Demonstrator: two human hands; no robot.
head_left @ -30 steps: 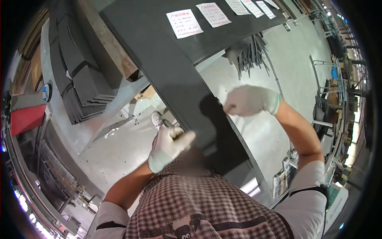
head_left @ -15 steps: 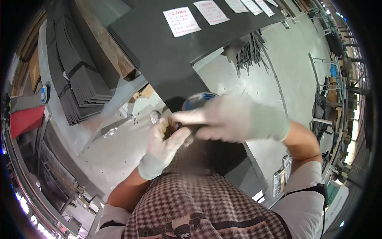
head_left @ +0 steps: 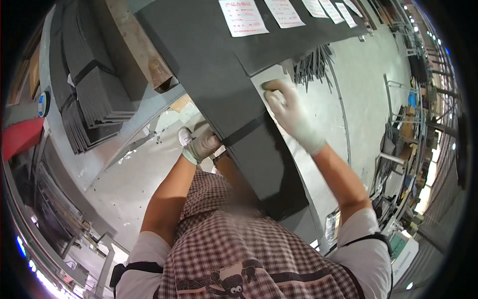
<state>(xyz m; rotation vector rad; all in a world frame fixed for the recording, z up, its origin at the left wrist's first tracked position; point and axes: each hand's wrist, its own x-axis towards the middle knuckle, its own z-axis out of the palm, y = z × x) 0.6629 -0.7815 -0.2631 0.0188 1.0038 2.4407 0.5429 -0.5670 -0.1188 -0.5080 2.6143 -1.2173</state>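
White gloves, white short sleeves — brown-checked apron, dark straps.

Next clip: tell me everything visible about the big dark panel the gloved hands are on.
The dark panel is a long, flat, matte charcoal sheet, running from the top of the view down to the person's chest. White paper sheets lie on its far end. A black band crosses it near the middle. The left hand, in a white glove, sits at its left edge by the band; the gloved right hand rests at its right edge.
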